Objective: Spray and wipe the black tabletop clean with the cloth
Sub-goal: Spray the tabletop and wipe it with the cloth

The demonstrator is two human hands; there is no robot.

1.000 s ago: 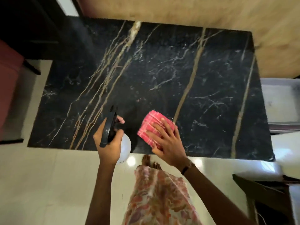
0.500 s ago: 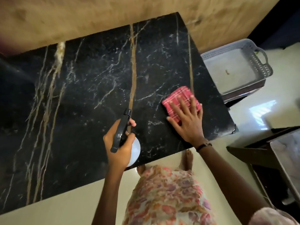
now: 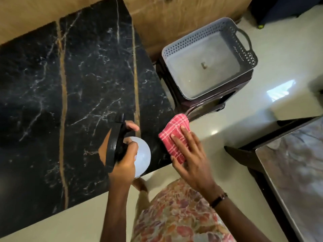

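Observation:
The black marble tabletop (image 3: 78, 95), veined in gold and white, fills the left half of the view. My left hand (image 3: 122, 161) grips a spray bottle (image 3: 142, 156) with a black trigger head and white body, held over the table's near right part. My right hand (image 3: 190, 159) presses flat on a folded red checked cloth (image 3: 174, 133) at the table's near right corner. Part of the cloth hangs past the table edge over the floor.
A grey perforated basket (image 3: 244, 55) sits on a dark stool right of the table. A second dark-framed table with a shiny top (image 3: 293, 165) stands at the right. A wooden wall panel (image 3: 174, 14) runs behind. Pale glossy floor lies below.
My right hand slid the cloth rightward along the near side to the table's right corner. The view swung right with it, bringing in the basket. My left hand kept holding the spray bottle.

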